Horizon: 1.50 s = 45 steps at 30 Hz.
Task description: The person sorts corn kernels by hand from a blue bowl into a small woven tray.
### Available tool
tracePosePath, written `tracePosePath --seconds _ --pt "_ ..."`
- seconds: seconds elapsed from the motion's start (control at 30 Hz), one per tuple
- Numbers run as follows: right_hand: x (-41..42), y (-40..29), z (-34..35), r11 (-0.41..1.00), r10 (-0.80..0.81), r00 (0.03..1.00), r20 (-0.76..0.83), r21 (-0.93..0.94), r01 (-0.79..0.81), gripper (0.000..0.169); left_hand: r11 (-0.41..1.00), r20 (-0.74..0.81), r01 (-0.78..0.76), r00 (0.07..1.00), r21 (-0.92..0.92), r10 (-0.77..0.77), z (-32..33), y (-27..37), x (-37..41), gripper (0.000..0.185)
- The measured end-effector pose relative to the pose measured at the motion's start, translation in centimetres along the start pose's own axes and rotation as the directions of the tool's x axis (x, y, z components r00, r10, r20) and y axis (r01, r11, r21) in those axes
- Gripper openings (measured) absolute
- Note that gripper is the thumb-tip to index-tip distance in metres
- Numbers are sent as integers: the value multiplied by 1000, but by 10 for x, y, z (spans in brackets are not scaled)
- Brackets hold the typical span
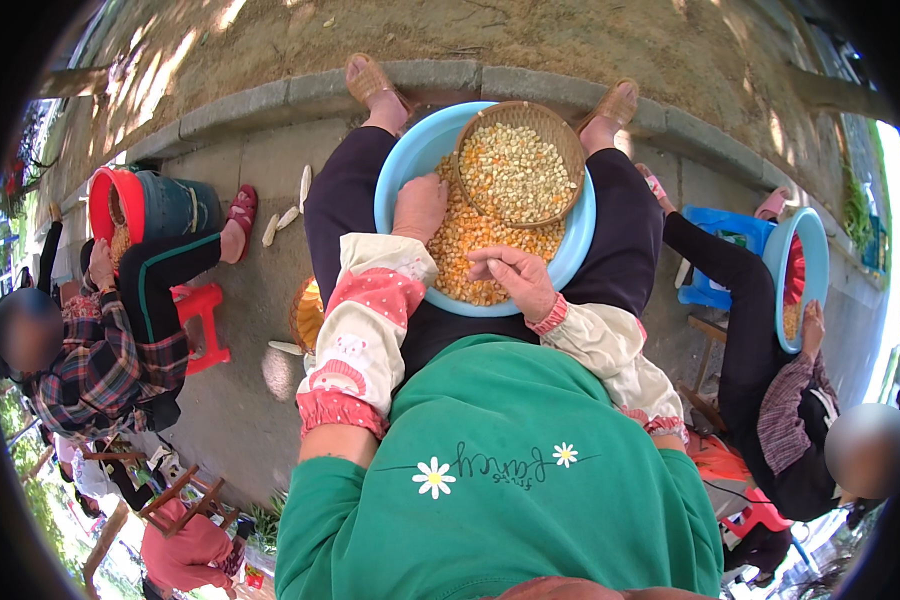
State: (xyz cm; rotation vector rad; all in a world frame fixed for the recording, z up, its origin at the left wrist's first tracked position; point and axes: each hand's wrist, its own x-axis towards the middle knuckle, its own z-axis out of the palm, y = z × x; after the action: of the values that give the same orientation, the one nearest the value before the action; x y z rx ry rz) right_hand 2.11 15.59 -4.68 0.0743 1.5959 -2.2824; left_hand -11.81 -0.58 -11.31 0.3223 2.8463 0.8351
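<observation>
A light blue plastic basin [583, 247] sits across the person's lap, holding loose orange corn kernels [469, 240]. Inside its upper right part rests a round woven bamboo tray [574, 150] bearing paler kernels [514, 169]. My left hand [420, 206] is at the left side of the kernels, back upward, fingers curled down; what lies under them is hidden. My right hand [521, 281] is over the lower right of the kernels, its thumb close against bent fingers. Whether a kernel is between them cannot be made out.
Corn cobs [305, 187] lie on the pavement at left, near an orange basket [307, 315]. A person [105, 345] sits at left by a red basin [103, 199]; another [787, 420] at right holds a blue basin [816, 262]. A stone kerb [450, 77] runs beyond the feet.
</observation>
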Motion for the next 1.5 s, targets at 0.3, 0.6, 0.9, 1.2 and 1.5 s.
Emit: tracePosePath --seconds 0.3,0.6,0.9,1.2,1.5 --pt "5 4 0 994 -1 998 -63 105 8 29 281 474 551 828 -786 -299 -48 20 -12 23" --pt "25 -15 28 880 153 975 -160 471 -61 36 -590 539 465 840 -660 60 -68 66 -54 18" --pt "58 -14 40 685 126 976 -176 728 43 22 -205 3 -30 987 -978 -158 -57 106 -70 23" --pt "57 -26 47 550 233 964 -129 835 -21 18 202 -300 -287 953 -936 -36 -61 106 -74 15" --pt "68 -27 50 501 55 998 -6 865 -22 23 199 -329 -308 941 -930 -83 -77 113 -73 22"
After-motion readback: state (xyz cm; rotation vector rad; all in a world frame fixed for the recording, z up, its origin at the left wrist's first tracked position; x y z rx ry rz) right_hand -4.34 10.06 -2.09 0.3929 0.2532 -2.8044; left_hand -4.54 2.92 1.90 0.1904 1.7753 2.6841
